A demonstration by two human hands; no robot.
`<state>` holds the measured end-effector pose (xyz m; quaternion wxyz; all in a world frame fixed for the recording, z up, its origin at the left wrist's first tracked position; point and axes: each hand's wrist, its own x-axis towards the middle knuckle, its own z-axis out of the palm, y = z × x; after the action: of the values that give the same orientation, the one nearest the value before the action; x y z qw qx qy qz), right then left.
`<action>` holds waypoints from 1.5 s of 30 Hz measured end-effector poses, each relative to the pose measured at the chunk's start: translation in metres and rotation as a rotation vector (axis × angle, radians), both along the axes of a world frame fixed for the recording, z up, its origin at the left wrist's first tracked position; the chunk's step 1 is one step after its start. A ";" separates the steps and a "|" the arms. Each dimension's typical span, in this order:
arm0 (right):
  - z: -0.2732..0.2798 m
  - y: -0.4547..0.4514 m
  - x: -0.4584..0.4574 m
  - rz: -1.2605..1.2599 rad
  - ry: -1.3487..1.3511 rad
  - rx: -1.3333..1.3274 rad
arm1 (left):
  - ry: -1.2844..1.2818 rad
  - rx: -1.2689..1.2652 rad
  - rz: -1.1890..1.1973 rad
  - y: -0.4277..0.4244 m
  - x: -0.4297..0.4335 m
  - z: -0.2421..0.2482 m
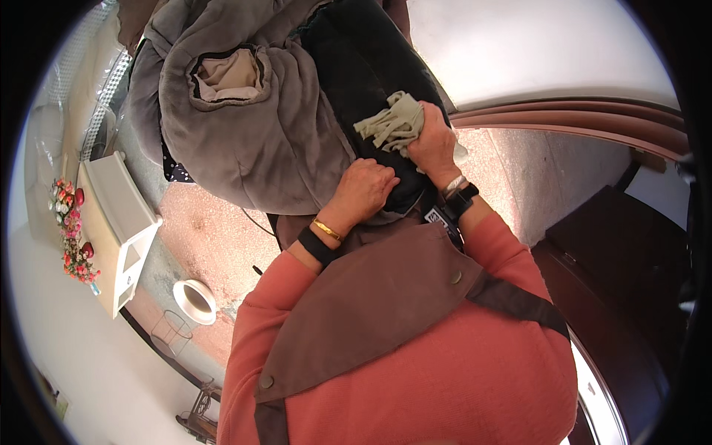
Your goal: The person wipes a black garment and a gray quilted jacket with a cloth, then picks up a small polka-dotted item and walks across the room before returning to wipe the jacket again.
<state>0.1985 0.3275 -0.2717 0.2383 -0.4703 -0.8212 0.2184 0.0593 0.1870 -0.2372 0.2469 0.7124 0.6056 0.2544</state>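
My right hand (434, 139) grips a bundle of pale grey-green cloth strips (392, 125) over a black padded panel (361, 61). A pale rounded end (460, 153) shows beside that wrist; whether it belongs to the bundle I cannot tell. My left hand (364, 186) rests with curled fingers at the near end of the black panel, beside a grey plush cover (250, 150). Its fingertips are hidden, so a hold on the fabric cannot be made out. A dark-edged opening in the cover shows beige lining (231, 75).
On the left stand a white cabinet (119, 206) with artificial flowers (72, 233), a white basin (194, 301) and a wire stand (171, 334) on the speckled floor (222, 250). Dark brown furniture (612, 256) is at right, below a reddish-brown curved edge (567, 114).
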 end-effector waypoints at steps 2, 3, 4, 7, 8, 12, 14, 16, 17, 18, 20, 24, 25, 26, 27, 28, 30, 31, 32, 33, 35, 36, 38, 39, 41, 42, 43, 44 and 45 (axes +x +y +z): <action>-0.006 0.014 0.004 -0.048 -0.079 -0.015 | -0.020 -0.003 -0.039 0.000 -0.001 0.000; -0.012 0.020 0.006 -0.111 -0.111 0.006 | -0.026 -0.027 -0.075 0.000 -0.001 0.002; -0.017 0.027 0.009 -0.173 -0.115 0.067 | -0.012 -0.030 -0.071 0.000 -0.002 0.005; -0.032 0.040 0.019 -0.189 0.007 -0.100 | 0.009 -0.032 -0.072 -0.001 -0.005 0.017; -0.032 0.044 0.022 -0.191 0.052 -0.157 | 0.000 -0.026 -0.061 -0.001 -0.007 0.022; 0.005 0.053 0.033 -0.339 0.250 -0.225 | 0.041 0.247 -0.049 0.003 -0.011 0.039; 0.040 0.046 0.038 -0.383 0.383 -0.254 | -0.041 0.253 -0.039 0.006 -0.011 0.042; 0.066 0.022 0.039 -0.195 0.706 -0.540 | -0.071 0.218 -0.038 0.008 -0.009 0.041; 0.071 0.007 0.037 -0.102 0.515 -0.432 | -0.061 0.177 -0.052 0.008 -0.007 0.038; 0.072 -0.014 0.035 0.027 0.450 -0.369 | -0.050 0.140 -0.067 0.007 -0.006 0.034; 0.054 -0.042 0.017 0.080 0.058 -0.156 | -0.055 0.165 -0.029 0.006 0.000 0.023; 0.015 -0.045 0.012 0.013 0.015 -0.022 | -0.075 0.095 -0.037 0.008 0.005 0.001; 0.009 -0.043 0.011 -0.003 0.019 -0.002 | -0.039 0.101 -0.015 0.009 0.005 -0.003; 0.006 -0.039 0.011 0.003 0.015 -0.011 | -0.037 0.100 -0.021 0.009 0.005 -0.005; 0.005 -0.036 0.011 -0.010 0.025 0.007 | -0.034 0.099 -0.027 0.010 0.005 -0.007; 0.005 -0.032 0.012 -0.018 0.044 0.027 | -0.029 0.070 -0.043 0.010 0.005 -0.008; 0.006 -0.027 0.012 -0.039 0.037 0.024 | -0.014 0.123 -0.063 0.011 0.004 -0.007; 0.004 -0.022 0.012 -0.053 0.019 0.039 | -0.011 0.133 -0.078 0.010 0.004 -0.005; 0.001 -0.019 0.012 -0.053 -0.018 0.022 | -0.031 0.131 -0.095 0.009 0.004 -0.004; -0.004 -0.014 0.013 -0.121 0.011 0.048 | -0.046 0.139 -0.102 0.008 0.004 -0.002; -0.016 -0.004 0.015 -0.190 -0.082 -0.076 | -0.054 0.136 -0.129 0.007 0.003 0.002; -0.021 0.005 0.016 -0.196 -0.062 0.016 | -0.047 0.149 -0.136 0.007 0.002 0.004; -0.025 0.012 0.022 -0.229 0.027 -0.006 | -0.048 0.155 -0.146 0.007 0.001 0.008; -0.021 0.018 0.025 -0.252 0.053 -0.043 | -0.048 0.162 -0.144 0.007 -0.001 0.010; -0.003 0.022 0.034 -0.277 0.277 -0.040 | -0.053 0.163 -0.146 0.006 -0.003 0.013; 0.011 0.021 0.037 -0.296 0.368 -0.081 | -0.054 0.162 -0.151 0.005 -0.005 0.014; 0.027 0.022 0.039 -0.316 0.377 -0.100 | -0.063 0.158 -0.163 0.005 -0.006 0.014; 0.041 0.019 0.040 -0.313 0.365 -0.190 | -0.057 0.128 -0.167 0.004 -0.007 0.014; 0.052 0.010 0.040 -0.215 0.403 -0.249 | -0.052 0.108 -0.175 0.004 -0.007 0.014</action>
<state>0.2382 0.3379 -0.2192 0.3593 -0.5275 -0.6692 0.3806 0.0523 0.1911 -0.2233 0.2450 0.7680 0.5200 0.2825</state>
